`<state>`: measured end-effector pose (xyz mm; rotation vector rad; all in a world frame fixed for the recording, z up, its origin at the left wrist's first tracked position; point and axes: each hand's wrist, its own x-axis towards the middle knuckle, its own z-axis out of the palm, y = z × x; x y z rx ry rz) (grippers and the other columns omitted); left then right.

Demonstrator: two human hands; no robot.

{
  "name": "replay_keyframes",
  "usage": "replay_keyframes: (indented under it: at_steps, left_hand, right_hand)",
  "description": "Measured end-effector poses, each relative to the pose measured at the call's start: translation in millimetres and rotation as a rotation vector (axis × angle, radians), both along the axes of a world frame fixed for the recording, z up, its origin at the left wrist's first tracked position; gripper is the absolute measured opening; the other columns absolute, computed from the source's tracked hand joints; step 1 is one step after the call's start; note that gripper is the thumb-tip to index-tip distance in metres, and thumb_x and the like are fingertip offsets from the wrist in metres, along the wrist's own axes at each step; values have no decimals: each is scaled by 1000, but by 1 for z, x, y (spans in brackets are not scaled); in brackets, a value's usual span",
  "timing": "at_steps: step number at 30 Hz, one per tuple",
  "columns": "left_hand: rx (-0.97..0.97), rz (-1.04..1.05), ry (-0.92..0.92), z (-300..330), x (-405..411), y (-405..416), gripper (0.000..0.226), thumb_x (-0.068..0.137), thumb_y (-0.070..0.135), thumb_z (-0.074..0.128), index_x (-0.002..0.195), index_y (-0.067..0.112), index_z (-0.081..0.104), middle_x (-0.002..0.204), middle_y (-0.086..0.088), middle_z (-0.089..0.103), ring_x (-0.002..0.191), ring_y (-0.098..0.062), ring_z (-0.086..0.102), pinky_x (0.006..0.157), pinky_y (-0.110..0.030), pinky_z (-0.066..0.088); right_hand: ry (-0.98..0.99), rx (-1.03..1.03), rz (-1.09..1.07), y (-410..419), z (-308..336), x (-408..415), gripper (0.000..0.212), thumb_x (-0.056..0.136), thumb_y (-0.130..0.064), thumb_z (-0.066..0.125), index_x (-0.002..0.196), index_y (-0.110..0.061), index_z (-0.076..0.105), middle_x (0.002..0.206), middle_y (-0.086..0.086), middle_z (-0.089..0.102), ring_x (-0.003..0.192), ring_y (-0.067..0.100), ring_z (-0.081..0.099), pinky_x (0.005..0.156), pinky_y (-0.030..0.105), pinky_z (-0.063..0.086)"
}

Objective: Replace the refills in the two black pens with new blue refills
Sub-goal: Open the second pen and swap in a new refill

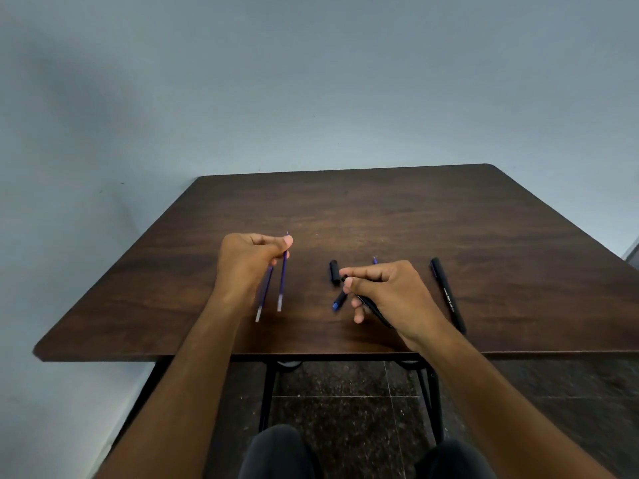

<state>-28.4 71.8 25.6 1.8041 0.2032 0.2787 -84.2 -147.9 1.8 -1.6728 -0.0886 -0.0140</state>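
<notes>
Pen refilling at dark wooden table point(380, 209)

Left hand point(247, 261) pinching two blue refills point(281, 281) above table; right hand point(390, 292) gripping black pen barrel point(375, 311); second black pen point(447, 293) lying right of it

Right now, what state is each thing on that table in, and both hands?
Left hand: pinches one blue refill; second refill beside it, grip unclear.
Right hand: grips an opened pen barrel.
Black cap: off, lying on the table.
Blue-ended piece: loose, lying.
Second black pen: capped, lying untouched.
</notes>
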Motion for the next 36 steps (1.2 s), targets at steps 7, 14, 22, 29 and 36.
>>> replay_keyframes:
  at_steps: [7,14,22,29,36]
  left_hand:
    - [435,157,54,-20,5,17,19,76,39,86,76,20,81,73,4,74,74,-9,68,71,-21,50]
    - [507,265,81,-27,8,24,17,80,38,82,81,21,82,85,-4,77,78,-19,70,70,-23,49]
    - [481,260,106,-37,8,24,19,77,39,85,77,20,80,68,3,70,59,-5,61,49,-17,41]
    - [518,271,83,-42,10,26,28,82,48,78,77,20,77,66,4,69,63,-8,65,57,-21,48]
    - [549,255,10,-37,3,23,22,95,38,67,90,20,79,75,8,72,64,-1,62,56,-16,42]
  right_hand:
    - [88,163,35,27,2,5,11,89,3,70,97,-1,77,69,13,69,61,22,68,64,40,64]
    - [125,190,42,37,4,8,9,89,6,70,95,3,76,72,15,68,61,21,68,64,41,65]
    - [153,177,29,39,1,8,9,88,5,71,94,1,76,70,12,70,61,21,70,64,42,65]
    - [149,169,19,35,1,7,10,89,5,71,95,1,76,75,17,70,63,22,70,63,41,65]
    - [130,177,11,32,0,10,8,87,3,73,91,-1,78,69,13,71,62,24,68,62,41,64]
